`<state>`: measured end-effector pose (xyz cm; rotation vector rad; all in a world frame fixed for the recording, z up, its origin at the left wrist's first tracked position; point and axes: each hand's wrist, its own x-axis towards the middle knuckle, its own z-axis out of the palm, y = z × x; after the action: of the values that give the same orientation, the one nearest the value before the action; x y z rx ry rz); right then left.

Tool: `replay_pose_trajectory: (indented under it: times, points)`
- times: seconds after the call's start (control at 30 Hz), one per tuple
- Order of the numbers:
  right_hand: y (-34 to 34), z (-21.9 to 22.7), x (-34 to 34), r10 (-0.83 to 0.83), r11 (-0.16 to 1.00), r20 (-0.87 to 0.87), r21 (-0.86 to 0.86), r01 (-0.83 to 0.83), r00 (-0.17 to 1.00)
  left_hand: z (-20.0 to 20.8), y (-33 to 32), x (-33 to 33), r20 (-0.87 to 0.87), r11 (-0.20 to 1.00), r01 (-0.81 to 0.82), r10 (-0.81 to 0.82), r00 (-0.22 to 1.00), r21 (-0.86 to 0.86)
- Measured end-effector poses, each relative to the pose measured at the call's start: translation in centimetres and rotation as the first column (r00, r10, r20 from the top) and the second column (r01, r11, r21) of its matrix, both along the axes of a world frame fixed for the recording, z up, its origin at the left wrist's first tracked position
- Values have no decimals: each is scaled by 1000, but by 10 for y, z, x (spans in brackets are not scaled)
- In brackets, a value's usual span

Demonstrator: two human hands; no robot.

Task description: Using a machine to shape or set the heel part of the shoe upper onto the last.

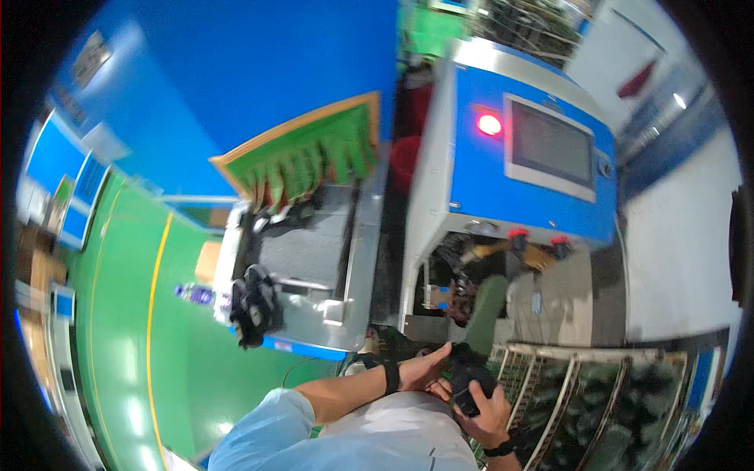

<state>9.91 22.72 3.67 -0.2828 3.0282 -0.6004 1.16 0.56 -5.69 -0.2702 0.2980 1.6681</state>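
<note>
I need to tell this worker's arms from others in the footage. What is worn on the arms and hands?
Both hands are bare. The left hand has a black band at the wrist and a light blue short sleeve above a bare forearm. The right hand has a black wristband too.

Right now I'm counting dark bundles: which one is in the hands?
The dark bundle low in the picture, gripped between left hand and right hand; the other bundle lies untouched on the steel table.

Blue machine housing (479, 169) with glowing red lamp (488, 124) upper right, green floor (188, 369) with yellow line (151, 314) lower left, black glove (470, 378) bottom centre
</note>
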Motion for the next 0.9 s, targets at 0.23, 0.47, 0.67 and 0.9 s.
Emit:
replay_pose_trajectory:
  times: [0.23, 0.47, 0.67, 0.9]
  points:
    - [2, -50, -51, -324, 482, 536, -616, 624, 779, -58, -14, 16, -115, 932, 21, -67, 991, -362]
    - [-73, -73, -99, -276, -140, 426, -905, 403, 862, -20, -55, -3, -436, 669, -208, -192, 879, -714]
    - [16, -84, 57, -403, 625, 190, -657, 421, 895, 5, -37, 1, -670, 767, -216, -342, 659, -604]
    - [73, -126, 283, -964, -226, 171, -138, 964, -201, 7, 49, 42, -714, 826, -233, -261, 649, -513]
